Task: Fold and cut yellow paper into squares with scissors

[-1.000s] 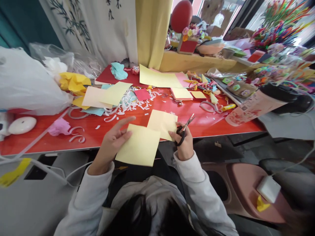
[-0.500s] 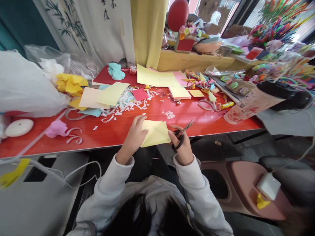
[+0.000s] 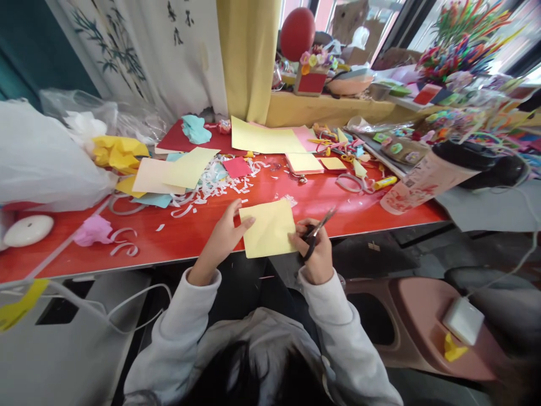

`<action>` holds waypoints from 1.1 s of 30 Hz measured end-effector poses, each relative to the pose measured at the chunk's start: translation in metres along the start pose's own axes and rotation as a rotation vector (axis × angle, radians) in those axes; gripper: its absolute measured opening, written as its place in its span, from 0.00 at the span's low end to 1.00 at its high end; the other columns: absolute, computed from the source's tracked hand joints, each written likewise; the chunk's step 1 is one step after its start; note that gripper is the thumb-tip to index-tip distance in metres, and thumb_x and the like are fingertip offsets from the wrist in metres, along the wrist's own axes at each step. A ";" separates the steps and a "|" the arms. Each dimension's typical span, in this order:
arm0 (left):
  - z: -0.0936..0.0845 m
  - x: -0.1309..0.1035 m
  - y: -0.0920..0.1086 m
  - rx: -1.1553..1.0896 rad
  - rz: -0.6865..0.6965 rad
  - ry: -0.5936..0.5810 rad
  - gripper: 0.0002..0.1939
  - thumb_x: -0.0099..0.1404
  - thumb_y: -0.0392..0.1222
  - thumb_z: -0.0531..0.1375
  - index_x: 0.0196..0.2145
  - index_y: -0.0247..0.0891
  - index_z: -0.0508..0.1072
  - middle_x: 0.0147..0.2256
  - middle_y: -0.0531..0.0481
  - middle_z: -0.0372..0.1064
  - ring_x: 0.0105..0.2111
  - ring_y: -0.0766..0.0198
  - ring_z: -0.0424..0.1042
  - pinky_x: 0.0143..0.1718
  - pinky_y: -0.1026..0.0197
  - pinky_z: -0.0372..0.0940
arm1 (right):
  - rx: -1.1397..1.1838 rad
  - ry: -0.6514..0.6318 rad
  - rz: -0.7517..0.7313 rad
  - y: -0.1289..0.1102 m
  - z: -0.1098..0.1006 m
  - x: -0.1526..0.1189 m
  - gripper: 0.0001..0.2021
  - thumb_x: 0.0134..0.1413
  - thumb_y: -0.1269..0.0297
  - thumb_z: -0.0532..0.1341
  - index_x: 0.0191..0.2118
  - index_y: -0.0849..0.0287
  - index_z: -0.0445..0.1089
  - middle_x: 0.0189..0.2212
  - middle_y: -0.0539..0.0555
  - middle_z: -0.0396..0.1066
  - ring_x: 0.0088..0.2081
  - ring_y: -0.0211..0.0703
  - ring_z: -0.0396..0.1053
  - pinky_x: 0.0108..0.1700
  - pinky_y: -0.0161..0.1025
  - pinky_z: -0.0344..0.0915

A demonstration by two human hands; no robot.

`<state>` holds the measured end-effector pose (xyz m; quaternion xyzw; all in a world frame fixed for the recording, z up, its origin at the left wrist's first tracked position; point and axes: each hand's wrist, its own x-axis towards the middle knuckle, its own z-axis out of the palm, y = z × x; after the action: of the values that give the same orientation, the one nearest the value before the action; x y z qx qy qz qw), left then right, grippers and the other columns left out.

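A yellow paper sheet (image 3: 269, 228), nearly square, is held up over the front edge of the red table. My left hand (image 3: 224, 234) grips its left edge, with the thumb on the front. My right hand (image 3: 316, 248) pinches the lower right edge of the sheet and also holds black-handled scissors (image 3: 318, 226), whose blades point up and right, away from the paper. White paper scraps (image 3: 288, 201) lie just behind the sheet.
A pink patterned cup (image 3: 412, 186) leans at the table's right. Pale paper sheets (image 3: 190, 168) lie over shreds at back left, near a white bag (image 3: 46, 152). Yellow note squares (image 3: 305, 162) sit at the back. A pink stool (image 3: 439, 321) stands lower right.
The yellow paper now shows as a single squarer sheet, its top edge raised. My left hand has shifted slightly left. The scissors remain in my right hand. The camera view has shifted slightly.
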<state>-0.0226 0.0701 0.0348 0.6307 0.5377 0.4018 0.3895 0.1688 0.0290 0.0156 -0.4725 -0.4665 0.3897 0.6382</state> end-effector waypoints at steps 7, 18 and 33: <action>0.011 0.050 0.051 -0.386 0.021 -0.037 0.25 0.53 0.38 0.63 0.49 0.30 0.66 0.40 0.42 0.73 0.40 0.57 0.73 0.46 0.53 0.64 | -0.107 0.048 -0.087 -0.011 -0.035 0.037 0.25 0.43 0.57 0.66 0.47 0.53 0.59 0.36 0.52 0.70 0.36 0.43 0.70 0.39 0.43 0.66; 0.112 0.251 0.080 0.150 -0.032 -0.001 0.17 0.64 0.45 0.56 0.49 0.35 0.66 0.47 0.44 0.65 0.43 0.59 0.69 0.42 0.51 0.67 | -1.239 -0.358 0.010 -0.016 -0.088 0.128 0.26 0.44 0.65 0.65 0.50 0.66 0.61 0.45 0.65 0.68 0.43 0.47 0.69 0.44 0.39 0.64; 0.115 0.299 0.046 0.639 -0.128 -0.051 0.18 0.64 0.45 0.56 0.50 0.36 0.65 0.48 0.44 0.65 0.45 0.58 0.68 0.44 0.50 0.66 | -1.338 -0.400 -0.096 -0.044 -0.084 0.235 0.17 0.58 0.58 0.56 0.50 0.60 0.69 0.48 0.59 0.70 0.51 0.46 0.65 0.50 0.37 0.60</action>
<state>0.1302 0.3542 0.0607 0.6958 0.6652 0.1715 0.2096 0.3138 0.2182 0.1018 -0.6621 -0.7350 0.0697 0.1284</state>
